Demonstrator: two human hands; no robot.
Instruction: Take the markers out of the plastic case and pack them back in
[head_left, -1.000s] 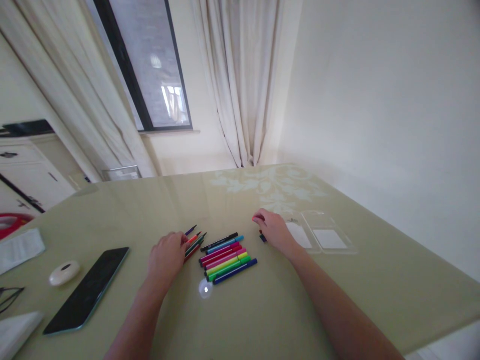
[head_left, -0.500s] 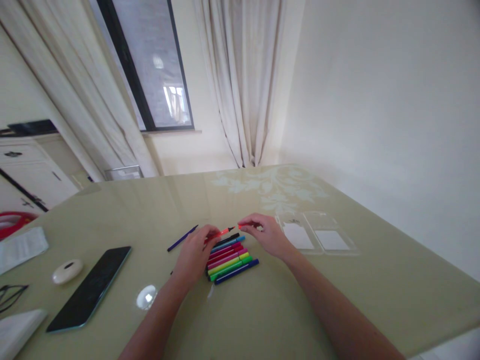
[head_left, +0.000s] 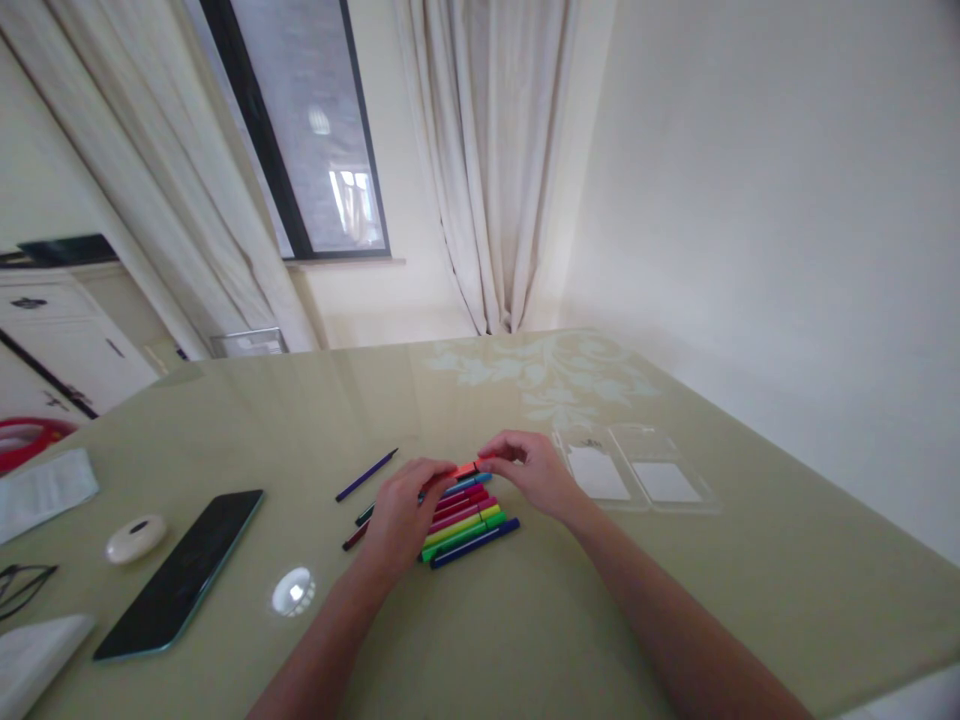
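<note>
An orange-red felt-tip marker [head_left: 466,470] spans the gap between my two hands, just above a row of coloured markers. My left hand [head_left: 405,508] is closed around its barrel end. Thumb and fingers of my right hand [head_left: 529,468] pinch its cap, which now meets the barrel. Below them lie several markers side by side, among them a green marker [head_left: 465,537], a yellow marker [head_left: 466,525] and a dark blue marker [head_left: 476,545]. My left hand partly covers this row. A purple marker [head_left: 366,476] rests apart, beyond my left hand, with its dark tip showing.
A clear plastic case [head_left: 637,470] lies spread out to the right. On the left are a dark phone [head_left: 180,575], a cream oval case [head_left: 136,540], eyeglasses [head_left: 24,590], a white packet [head_left: 49,492] and a clear round object [head_left: 293,592]. A wall borders the table's right side.
My left hand has moved right, bringing the marker's bare tip into the cap in my right hand. The gap between barrel and cap has closed. The right hand has barely moved.
</note>
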